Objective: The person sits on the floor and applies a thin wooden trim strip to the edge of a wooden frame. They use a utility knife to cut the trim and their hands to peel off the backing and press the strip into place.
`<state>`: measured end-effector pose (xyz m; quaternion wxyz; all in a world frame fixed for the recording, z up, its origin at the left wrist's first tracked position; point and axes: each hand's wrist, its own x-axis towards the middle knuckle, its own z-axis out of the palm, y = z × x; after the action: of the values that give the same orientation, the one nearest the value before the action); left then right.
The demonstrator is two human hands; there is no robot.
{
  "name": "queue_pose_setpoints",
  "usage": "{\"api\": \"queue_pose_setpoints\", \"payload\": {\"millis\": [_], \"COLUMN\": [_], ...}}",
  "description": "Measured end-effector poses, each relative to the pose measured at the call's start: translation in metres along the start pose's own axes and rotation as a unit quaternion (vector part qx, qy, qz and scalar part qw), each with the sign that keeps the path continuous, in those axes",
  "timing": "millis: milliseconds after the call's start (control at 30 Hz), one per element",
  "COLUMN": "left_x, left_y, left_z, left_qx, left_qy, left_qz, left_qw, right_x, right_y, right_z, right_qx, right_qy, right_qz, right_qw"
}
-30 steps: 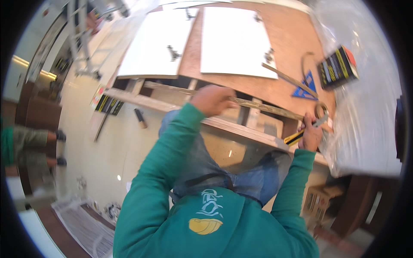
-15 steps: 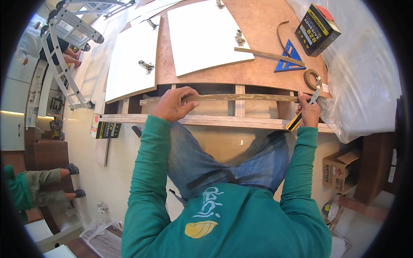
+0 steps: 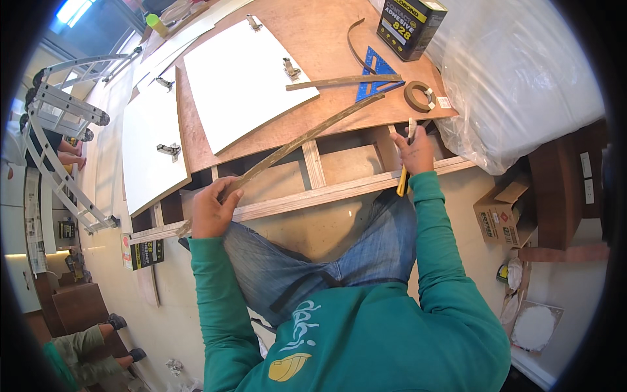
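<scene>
My left hand (image 3: 215, 209) is closed around a long, thin brown edging strip (image 3: 307, 135) near its lower end. The strip slants up to the right, and its far end is close to the blue triangular square (image 3: 377, 72). In my right hand (image 3: 415, 150) is a yellow and black utility knife (image 3: 402, 181), its pale front part pointing up; this hand is apart from the strip. A second brown strip (image 3: 343, 82) lies across the square and the corner of a white panel (image 3: 245, 85). The roll of brown edging tape (image 3: 418, 98) rests right of the square.
Another white panel (image 3: 151, 137) with metal hinges lies on the brown board (image 3: 326, 39). Before me runs an open wooden frame (image 3: 326, 194). A black adhesive can (image 3: 410, 27) and plastic sheeting (image 3: 509, 78) are at right. A ladder (image 3: 62, 137) and a person's legs (image 3: 88, 343) are left.
The strip's right end has left my right hand and swung up and away over the board. My left hand has moved lower and leftward with it. The whole view has shifted.
</scene>
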<state>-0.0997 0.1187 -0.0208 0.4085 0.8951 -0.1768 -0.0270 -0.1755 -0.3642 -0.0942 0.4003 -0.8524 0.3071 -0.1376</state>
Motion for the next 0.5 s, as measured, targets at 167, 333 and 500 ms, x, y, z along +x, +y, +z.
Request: {"api": "queue_pose_setpoints", "payload": {"millis": [167, 333, 500], "left_x": [0.002, -0.002, -0.004], "left_y": [0.014, 0.014, 0.03], "left_z": [0.005, 0.016, 0.011], "left_qx": [0.004, -0.003, 0.043], "left_qy": [-0.01, -0.008, -0.031], "left_qz": [-0.027, -0.015, -0.027], "left_qw": [1.0, 1.0, 0.998], "right_x": [0.017, 0.023, 0.021], "right_y": [0.023, 0.028, 0.029], "right_z": [0.032, 0.042, 0.033], "right_qx": [-0.104, -0.148, -0.132], "right_qy": [0.084, 0.08, 0.029], "right_qz": [-0.167, -0.194, -0.153], "right_qw": [0.977, 0.967, 0.979]}}
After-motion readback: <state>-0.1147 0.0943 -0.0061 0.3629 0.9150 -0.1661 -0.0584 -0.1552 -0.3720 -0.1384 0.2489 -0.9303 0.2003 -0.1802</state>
